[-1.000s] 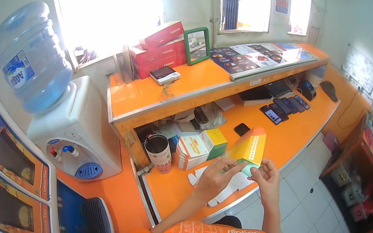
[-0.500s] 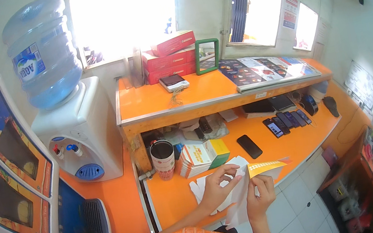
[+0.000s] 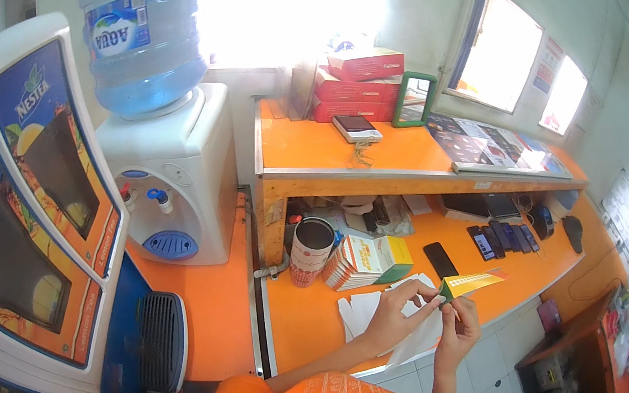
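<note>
Between my hands is a folded yellow card [image 3: 477, 281] with a green edge. My left hand [image 3: 404, 314] pinches the card's left end between thumb and fingertips. Just below, the curled fingers of my right hand [image 3: 459, 324] grip its lower edge. White paper sheets [image 3: 362, 311] lie on the orange counter behind my left hand, and more white paper shows under my wrists. Beyond them stands a stack of white, yellow and green folded cards [image 3: 364, 261]. A black phone [image 3: 440, 260] lies flat to the right of that stack.
A tall patterned cup [image 3: 312, 257] stands left of the stack. Several phones [image 3: 499, 238] lie in a row farther right. Above runs an orange shelf [image 3: 296, 137] with red boxes [image 3: 359, 92] and a green-framed mirror [image 3: 413, 99]. A water dispenser [image 3: 183, 169] is at the left.
The view has swung left, so the scene sits farther right. My fingers have drawn closer together on the yellow card, whose green end now shows. The white sheet hanging below it has dropped lower.
</note>
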The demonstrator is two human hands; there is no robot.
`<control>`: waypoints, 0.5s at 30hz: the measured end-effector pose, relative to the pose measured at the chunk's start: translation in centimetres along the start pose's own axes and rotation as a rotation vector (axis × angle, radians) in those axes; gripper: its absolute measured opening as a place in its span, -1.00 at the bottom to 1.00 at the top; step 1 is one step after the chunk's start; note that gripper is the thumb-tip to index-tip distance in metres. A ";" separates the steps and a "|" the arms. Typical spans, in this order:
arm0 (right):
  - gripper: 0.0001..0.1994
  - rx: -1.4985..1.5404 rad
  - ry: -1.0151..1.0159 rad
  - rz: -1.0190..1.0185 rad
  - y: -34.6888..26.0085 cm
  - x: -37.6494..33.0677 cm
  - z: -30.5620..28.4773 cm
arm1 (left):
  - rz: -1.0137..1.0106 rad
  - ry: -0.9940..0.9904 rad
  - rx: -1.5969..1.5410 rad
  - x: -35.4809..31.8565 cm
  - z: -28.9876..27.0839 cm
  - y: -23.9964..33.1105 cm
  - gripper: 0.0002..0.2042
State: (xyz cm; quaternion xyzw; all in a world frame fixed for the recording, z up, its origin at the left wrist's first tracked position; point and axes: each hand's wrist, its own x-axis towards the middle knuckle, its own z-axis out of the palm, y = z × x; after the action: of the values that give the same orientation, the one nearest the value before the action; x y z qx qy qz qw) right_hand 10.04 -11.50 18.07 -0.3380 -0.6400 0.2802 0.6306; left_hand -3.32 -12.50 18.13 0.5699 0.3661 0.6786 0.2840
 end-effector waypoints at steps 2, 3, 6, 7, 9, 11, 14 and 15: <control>-0.84 0.011 -0.017 0.006 -0.2 -0.1 0.4 | 0.032 0.039 -0.042 -0.2 -0.2 0.0 -0.86; -0.84 0.013 -0.028 0.000 -0.3 -0.1 0.6 | 0.041 0.053 -0.058 -0.3 -0.3 -0.1 -0.86; -0.85 0.030 -0.056 -0.004 -0.2 -0.4 1.0 | 0.025 0.112 -0.097 -0.6 -0.3 -0.3 -0.85; -0.87 0.036 -0.072 -0.009 -0.2 -0.4 1.1 | 0.017 0.119 -0.089 -0.8 -0.4 -0.3 -0.85; -0.88 0.060 -0.075 -0.009 -0.2 -0.5 1.1 | 0.002 0.123 -0.072 -1.1 -0.3 -0.5 -0.85; -0.88 0.105 -0.059 0.003 -0.2 -0.6 1.2 | 0.028 0.084 -0.089 -1.3 -0.4 -0.5 -0.82; -0.89 0.142 -0.011 0.059 -0.2 -0.4 1.1 | 0.126 0.056 -0.002 -1.5 -0.6 -0.5 -0.73; -0.89 0.089 0.004 0.048 -0.2 -0.3 1.1 | 0.174 0.047 0.039 -1.5 -0.6 -0.5 -0.70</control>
State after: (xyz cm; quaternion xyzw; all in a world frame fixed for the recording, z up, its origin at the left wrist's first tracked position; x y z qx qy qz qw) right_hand 8.89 -11.77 18.06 -0.3256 -0.6173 0.3229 0.6392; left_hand -3.60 -13.54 16.87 0.5889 0.3351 0.7065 0.2041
